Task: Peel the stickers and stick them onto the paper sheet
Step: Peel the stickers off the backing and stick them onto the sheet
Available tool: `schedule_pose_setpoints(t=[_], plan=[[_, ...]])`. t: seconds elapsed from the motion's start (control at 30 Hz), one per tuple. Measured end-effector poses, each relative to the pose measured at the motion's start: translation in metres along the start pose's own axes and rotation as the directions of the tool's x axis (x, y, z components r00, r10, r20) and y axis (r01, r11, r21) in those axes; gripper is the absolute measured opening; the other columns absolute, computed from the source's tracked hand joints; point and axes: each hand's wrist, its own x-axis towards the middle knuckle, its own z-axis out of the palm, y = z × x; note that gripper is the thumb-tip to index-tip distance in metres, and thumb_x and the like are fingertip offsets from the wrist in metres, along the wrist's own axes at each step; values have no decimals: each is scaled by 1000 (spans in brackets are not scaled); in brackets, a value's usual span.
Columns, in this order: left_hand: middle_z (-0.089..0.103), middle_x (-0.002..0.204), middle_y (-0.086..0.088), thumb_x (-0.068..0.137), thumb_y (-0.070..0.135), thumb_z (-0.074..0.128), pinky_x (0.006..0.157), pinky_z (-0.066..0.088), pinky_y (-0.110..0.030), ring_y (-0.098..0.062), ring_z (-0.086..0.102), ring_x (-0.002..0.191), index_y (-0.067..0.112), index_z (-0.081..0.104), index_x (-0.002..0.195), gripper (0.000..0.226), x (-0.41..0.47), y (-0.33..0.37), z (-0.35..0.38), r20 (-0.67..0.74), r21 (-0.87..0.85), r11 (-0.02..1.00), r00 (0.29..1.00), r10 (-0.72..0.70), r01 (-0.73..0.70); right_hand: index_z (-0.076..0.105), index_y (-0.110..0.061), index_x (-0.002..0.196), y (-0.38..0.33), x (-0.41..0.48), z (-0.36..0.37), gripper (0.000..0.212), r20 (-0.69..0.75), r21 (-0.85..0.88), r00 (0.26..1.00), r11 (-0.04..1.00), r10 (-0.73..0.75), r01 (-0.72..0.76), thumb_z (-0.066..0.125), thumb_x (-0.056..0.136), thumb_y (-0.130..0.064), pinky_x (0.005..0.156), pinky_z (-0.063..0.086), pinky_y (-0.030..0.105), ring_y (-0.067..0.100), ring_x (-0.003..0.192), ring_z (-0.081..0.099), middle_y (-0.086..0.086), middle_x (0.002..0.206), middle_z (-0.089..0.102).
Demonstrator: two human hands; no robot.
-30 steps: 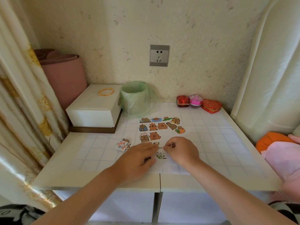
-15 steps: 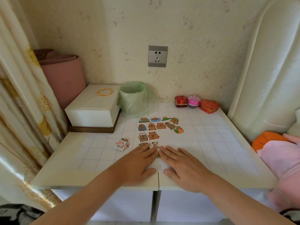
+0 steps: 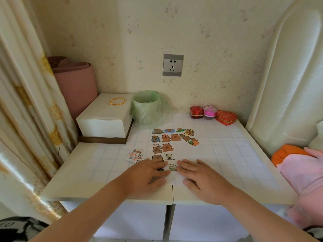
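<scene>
A white paper sheet (image 3: 181,151) lies in the middle of the table and carries several cartoon animal stickers in rows. A small green-and-white sticker (image 3: 172,166) sits on the sheet between my two hands. My left hand (image 3: 148,173) lies flat on the sheet's near left part, fingers straight, partly covering a brown bear sticker (image 3: 157,157). My right hand (image 3: 201,177) lies flat on the near right part with fingers spread. A small pile of loose stickers (image 3: 135,155) rests on the table left of the sheet.
A white box (image 3: 104,119) with a gold bangle (image 3: 117,101) stands at the back left beside a bin with a green bag (image 3: 148,109). Red and pink trinket boxes (image 3: 212,114) line the back wall. Pink fabric (image 3: 304,173) overhangs the right edge; a curtain hangs left.
One second ago both hands pinched at a sticker on the sheet with curled fingers. They have since flattened out and now lie slightly apart, showing the green-and-white sticker stuck between them.
</scene>
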Motion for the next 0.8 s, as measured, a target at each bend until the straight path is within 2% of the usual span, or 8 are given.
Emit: schedule_pose_setpoints(t=[0.1,0.2,0.27,0.33,0.43,0.57,0.7,0.8], plan=[[35,156,15,103,46,42,123,12,-31,2,17,146,39,60,133,36,4,-1,1,1,-165,985,998,-56,55,38,-39,151,4,-1,1,58,-50,33,999,999,-1,2,23,97,-56,122,8,28,-3,150,10,-22,161,20],[48,147,17,100,41,53,116,16,-18,9,30,137,35,71,119,28,6,0,-5,-3,-449,876,981,-195,173,64,-35,132,0,6,-4,38,-165,117,985,993,42,-23,47,99,-45,114,21,20,-1,139,38,-19,149,47],[55,140,19,97,38,59,113,23,-15,9,40,132,36,70,120,26,7,0,-8,-22,-576,792,965,-261,201,75,-32,112,-6,15,-10,27,-225,129,973,991,51,-22,53,97,-38,105,39,28,4,120,57,-16,128,65],[58,133,19,96,29,63,110,29,-14,8,47,125,37,67,125,30,8,-3,-13,-77,-601,771,946,-315,209,76,-28,105,-13,26,-16,26,-243,102,969,995,44,-19,52,96,-33,94,45,35,8,105,63,-15,114,70],[63,125,14,97,18,60,104,39,-19,0,53,114,35,67,123,32,12,-18,-27,-194,-439,857,903,-384,270,75,-27,111,-23,44,-23,25,-262,112,962,992,80,-52,55,97,-32,91,45,32,9,103,63,-13,115,69],[59,132,12,99,15,51,103,36,-23,-9,48,125,32,63,129,36,2,-47,-45,-210,-166,883,860,-466,438,75,-27,109,-42,67,-29,22,-267,190,957,980,112,-61,57,96,-29,73,43,29,13,90,63,-10,104,69],[44,147,12,100,38,51,110,31,-31,-11,33,140,36,48,141,42,-5,-62,-51,-86,-78,825,821,-565,559,73,-30,108,-55,89,-30,22,-190,236,971,967,145,-98,55,97,-31,74,47,29,8,82,55,-11,105,68],[40,148,8,94,55,52,107,36,-35,-14,30,140,33,43,145,56,-5,-65,-50,3,-14,801,801,-599,599,72,-27,117,-65,103,-29,25,-140,287,977,951,159,-113,56,98,-29,85,50,29,10,95,62,-10,114,69]])
